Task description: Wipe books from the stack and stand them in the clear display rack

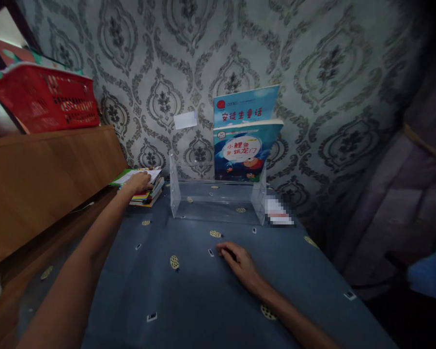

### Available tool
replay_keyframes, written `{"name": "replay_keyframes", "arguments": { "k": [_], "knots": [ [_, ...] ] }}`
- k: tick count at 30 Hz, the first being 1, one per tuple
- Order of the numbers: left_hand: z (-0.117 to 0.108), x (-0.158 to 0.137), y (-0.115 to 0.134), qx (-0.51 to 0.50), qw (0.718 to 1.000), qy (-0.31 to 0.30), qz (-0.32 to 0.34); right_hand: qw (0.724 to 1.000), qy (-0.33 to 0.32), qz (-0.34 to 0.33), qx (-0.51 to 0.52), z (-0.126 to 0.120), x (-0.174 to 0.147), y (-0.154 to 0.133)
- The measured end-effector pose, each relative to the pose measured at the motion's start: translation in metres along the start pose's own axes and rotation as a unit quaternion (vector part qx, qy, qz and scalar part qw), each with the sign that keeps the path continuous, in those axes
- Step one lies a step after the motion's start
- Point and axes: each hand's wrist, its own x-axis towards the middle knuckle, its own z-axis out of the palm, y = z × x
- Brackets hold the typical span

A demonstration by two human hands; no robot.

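My left hand reaches to a stack of books at the far left of the table, its fingers closed at the right edge of the white-topped upper book. Part of its grip is hidden. Over the tablecloth, my right hand is loosely curled, with a gap between thumb and fingers and nothing held. In front of it stands a clear acrylic book rack. Two blue picture books lean upright at the rack's right side: a front one with a fish on its cover and a taller one behind.
A blue-grey tablecloth with pineapple prints covers the table. White paper, partly pixelated, lies right of the rack. A red basket rests on a wooden ledge at left. Patterned wallpaper rises behind; a curtain hangs at right.
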Motion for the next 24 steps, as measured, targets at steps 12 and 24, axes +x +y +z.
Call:
{"name": "replay_keyframes", "arguments": {
  "k": [12, 24],
  "knots": [
    [0.017, -0.099, 0.062, 0.019, 0.999, 0.009, -0.032, 0.999, -0.007, 0.011, 0.031, -0.003, -0.003, -0.007],
    [0.085, -0.141, 0.069, -0.207, 0.972, -0.042, -0.103, 0.998, -0.028, 0.040, 0.034, -0.009, -0.002, -0.020]
  ]
}}
